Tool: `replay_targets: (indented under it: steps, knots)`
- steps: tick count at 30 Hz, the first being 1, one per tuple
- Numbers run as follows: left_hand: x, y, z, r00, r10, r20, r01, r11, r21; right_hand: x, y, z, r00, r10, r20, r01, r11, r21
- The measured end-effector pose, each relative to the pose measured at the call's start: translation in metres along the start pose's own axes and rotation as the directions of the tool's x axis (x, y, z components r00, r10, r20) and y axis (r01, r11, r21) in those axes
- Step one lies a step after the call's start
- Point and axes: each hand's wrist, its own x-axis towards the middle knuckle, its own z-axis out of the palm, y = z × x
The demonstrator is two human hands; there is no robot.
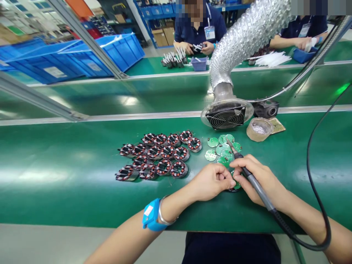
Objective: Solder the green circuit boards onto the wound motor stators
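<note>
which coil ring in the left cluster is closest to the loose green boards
The rightmost ring, just in front of the back-right ring; all the others sit farther left.

floor (55, 244): pale | bench (55, 201): glossy green | shelving (158, 17): blue | frame (87, 38): metal

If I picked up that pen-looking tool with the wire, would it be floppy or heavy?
The soldering iron is probably stiff, since it looks straight. It's likely fairly light, because the right hand alone holds it like a pen. Its black cable looks bendy, hanging curved, so it might tug a little.
</note>
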Motion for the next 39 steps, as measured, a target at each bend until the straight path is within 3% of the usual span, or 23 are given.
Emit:
replay_targets:
  steps: [7, 11, 15, 22, 28, 39]
  knots:
    - [-0.003, -0.012, 0.006, 0.965, 0.186, -0.183, -0.164, 0.978, 0.129, -0.005, 0.003, 0.004, 0.993, -0.064, 0.097, 0.067, 0.997, -0.033]
    - [0.003, -0.009, 0.007, 0.960, 0.169, -0.223, -0.127, 0.973, 0.192, -0.006, 0.004, 0.002, 0.993, -0.093, 0.074, 0.098, 0.993, -0.059]
    - [0.008, -0.003, 0.007, 0.974, 0.073, -0.214, -0.032, 0.981, 0.189, -0.009, 0.000, -0.006, 0.996, -0.057, -0.071, 0.053, 0.997, -0.054]
    - [0.010, 0.001, 0.008, 0.980, 0.028, -0.197, 0.018, 0.973, 0.229, -0.029, -0.027, -0.028, 0.984, -0.047, -0.173, 0.022, 0.989, -0.145]
    - [0.007, 0.003, 0.011, 0.962, 0.087, -0.258, -0.010, 0.958, 0.287, -0.037, -0.048, -0.032, 0.982, -0.086, -0.170, 0.053, 0.981, -0.189]
    - [0.007, 0.001, 0.014, 0.952, 0.132, -0.277, -0.036, 0.945, 0.325, -0.036, -0.045, -0.021, 0.981, -0.153, -0.116, 0.124, 0.966, -0.226]
